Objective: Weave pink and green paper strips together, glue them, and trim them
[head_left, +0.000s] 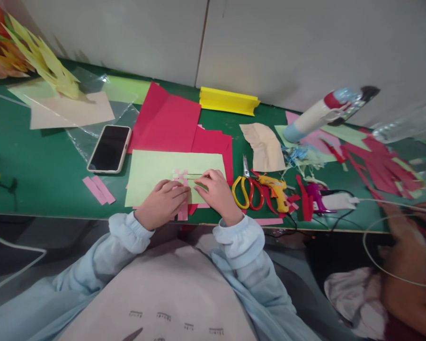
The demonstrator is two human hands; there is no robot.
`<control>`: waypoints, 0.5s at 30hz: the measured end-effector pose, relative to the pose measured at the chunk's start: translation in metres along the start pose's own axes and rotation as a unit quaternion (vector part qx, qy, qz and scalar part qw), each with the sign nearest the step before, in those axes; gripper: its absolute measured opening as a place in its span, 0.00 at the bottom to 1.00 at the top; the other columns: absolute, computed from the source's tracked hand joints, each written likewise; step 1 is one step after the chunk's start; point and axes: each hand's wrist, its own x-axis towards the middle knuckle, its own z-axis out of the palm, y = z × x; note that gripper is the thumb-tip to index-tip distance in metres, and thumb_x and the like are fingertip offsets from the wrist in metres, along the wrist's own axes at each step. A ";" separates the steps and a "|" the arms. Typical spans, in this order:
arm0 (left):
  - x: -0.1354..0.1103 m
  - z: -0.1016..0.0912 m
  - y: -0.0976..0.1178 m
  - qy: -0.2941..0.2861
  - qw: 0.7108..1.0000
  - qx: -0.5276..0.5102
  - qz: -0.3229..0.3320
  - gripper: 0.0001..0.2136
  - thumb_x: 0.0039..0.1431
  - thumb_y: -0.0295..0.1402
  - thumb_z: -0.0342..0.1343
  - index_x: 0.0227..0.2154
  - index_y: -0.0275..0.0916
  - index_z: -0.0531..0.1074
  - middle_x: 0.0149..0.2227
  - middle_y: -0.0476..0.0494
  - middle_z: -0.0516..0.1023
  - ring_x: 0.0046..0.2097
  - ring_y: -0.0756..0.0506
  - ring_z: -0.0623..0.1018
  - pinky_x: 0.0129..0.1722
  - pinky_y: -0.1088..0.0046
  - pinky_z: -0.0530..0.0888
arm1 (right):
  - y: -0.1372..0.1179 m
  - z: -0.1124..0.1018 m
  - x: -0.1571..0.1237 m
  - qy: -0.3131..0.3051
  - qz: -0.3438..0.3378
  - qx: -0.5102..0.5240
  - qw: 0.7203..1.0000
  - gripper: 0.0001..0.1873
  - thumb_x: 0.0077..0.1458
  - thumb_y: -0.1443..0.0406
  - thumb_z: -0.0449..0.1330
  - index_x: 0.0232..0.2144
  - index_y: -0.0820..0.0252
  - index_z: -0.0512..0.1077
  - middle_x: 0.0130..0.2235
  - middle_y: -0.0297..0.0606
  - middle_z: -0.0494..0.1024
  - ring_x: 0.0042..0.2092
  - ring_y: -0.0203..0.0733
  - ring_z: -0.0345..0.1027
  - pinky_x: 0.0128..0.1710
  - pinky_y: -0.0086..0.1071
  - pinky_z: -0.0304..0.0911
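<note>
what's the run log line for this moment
left hand: resting on pink strips | right hand: fingertips on light green sheet | nearby: scissors, glue gun, phone

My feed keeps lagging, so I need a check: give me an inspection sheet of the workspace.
Surface: green table, much of it under paper.
Job's things: pale green sheet with pink strips woven in.
Clutter: phone, scissors, glue gun, red paper, scraps.
Hands: left hand and right hand on the pink strips; grip unclear.
Cables: white cable loops past the table edge.
Surroundings: white wall; another person's hand at right.
</note>
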 end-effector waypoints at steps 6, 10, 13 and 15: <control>-0.002 -0.001 -0.001 0.009 1.000 0.005 -0.011 0.14 0.66 0.30 0.47 0.50 0.41 0.74 0.53 0.40 0.77 0.54 0.38 0.72 0.55 0.52 0.66 | 0.003 0.004 -0.001 0.010 0.004 0.016 1.000 0.11 0.59 0.61 0.60 0.41 0.58 0.79 0.39 0.42 0.72 0.46 0.47 0.65 0.51 0.40 0.63; -0.005 -0.001 -0.001 0.005 1.000 -0.015 -0.013 0.16 0.67 0.31 0.46 0.53 0.42 0.72 0.54 0.41 0.76 0.55 0.39 0.72 0.56 0.54 0.66 | 0.002 0.003 -0.001 0.006 0.007 0.013 1.000 0.11 0.60 0.61 0.59 0.42 0.57 0.78 0.40 0.42 0.72 0.46 0.47 0.65 0.50 0.40 0.63; -0.007 -0.002 -0.006 0.029 0.997 -0.038 -0.052 0.17 0.66 0.31 0.47 0.54 0.41 0.71 0.54 0.40 0.76 0.55 0.40 0.72 0.55 0.56 0.68 | 0.001 -0.001 -0.001 -0.003 0.005 0.015 1.000 0.11 0.61 0.61 0.58 0.42 0.56 0.78 0.40 0.42 0.72 0.47 0.47 0.64 0.51 0.41 0.63; -0.007 -0.002 -0.012 0.058 0.992 -0.030 -0.106 0.16 0.65 0.30 0.46 0.52 0.39 0.72 0.52 0.39 0.76 0.53 0.39 0.73 0.54 0.56 0.70 | -0.001 -0.002 -0.001 -0.002 0.003 0.023 1.000 0.11 0.61 0.62 0.57 0.41 0.56 0.78 0.41 0.42 0.72 0.47 0.47 0.64 0.51 0.41 0.63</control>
